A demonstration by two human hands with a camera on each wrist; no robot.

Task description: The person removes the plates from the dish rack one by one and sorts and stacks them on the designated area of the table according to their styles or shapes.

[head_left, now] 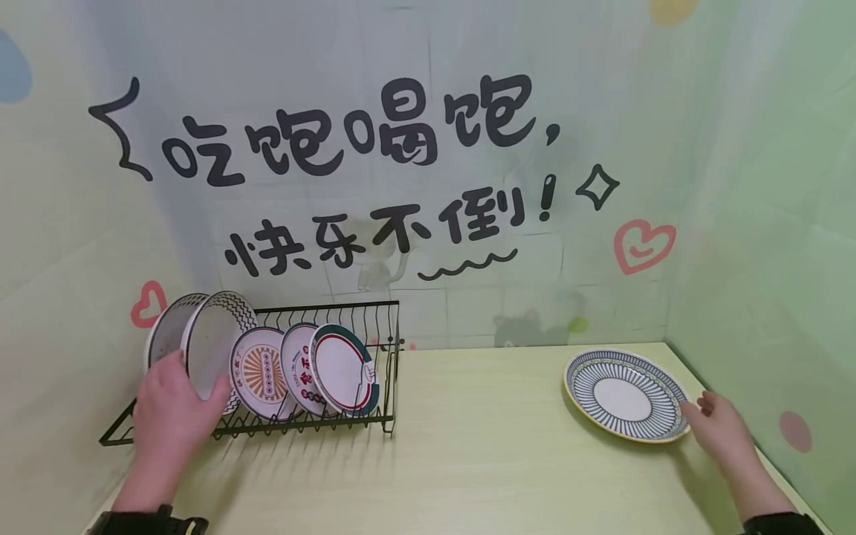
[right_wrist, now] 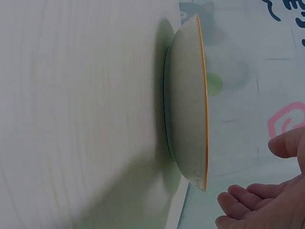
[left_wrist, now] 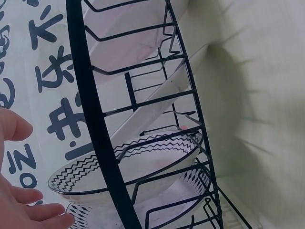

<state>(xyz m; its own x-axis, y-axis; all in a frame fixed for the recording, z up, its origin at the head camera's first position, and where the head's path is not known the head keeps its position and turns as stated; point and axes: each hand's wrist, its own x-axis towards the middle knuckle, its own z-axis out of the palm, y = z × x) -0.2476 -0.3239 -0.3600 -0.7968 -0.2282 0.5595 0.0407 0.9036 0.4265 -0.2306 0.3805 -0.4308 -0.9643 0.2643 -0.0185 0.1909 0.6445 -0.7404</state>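
My left hand (head_left: 172,405) is at the left end of a black wire dish rack (head_left: 394,371), thumb and fingers spread in front of two white bowls. The front bowl (head_left: 209,349) has a dark zigzag band inside its rim; the other bowl (head_left: 160,331) leans behind it, partly hidden. In the left wrist view the fingers (left_wrist: 43,212) reach the bowls' rims. At the right, my right hand (head_left: 721,427) is beside a shallow patterned plate (head_left: 622,400) with blue radiating stripes. In the right wrist view a gap separates its loosely bent fingers (right_wrist: 233,205) from the yellow-edged rim.
Three small plates stand tilted in the rack: one with an orange sunburst (head_left: 257,371), one with red lettering (head_left: 304,375), one with a green-and-red rim (head_left: 341,371). A pale wooden table (head_left: 481,446) bears everything. Printed wall coverings (head_left: 468,297) close in the back and sides.
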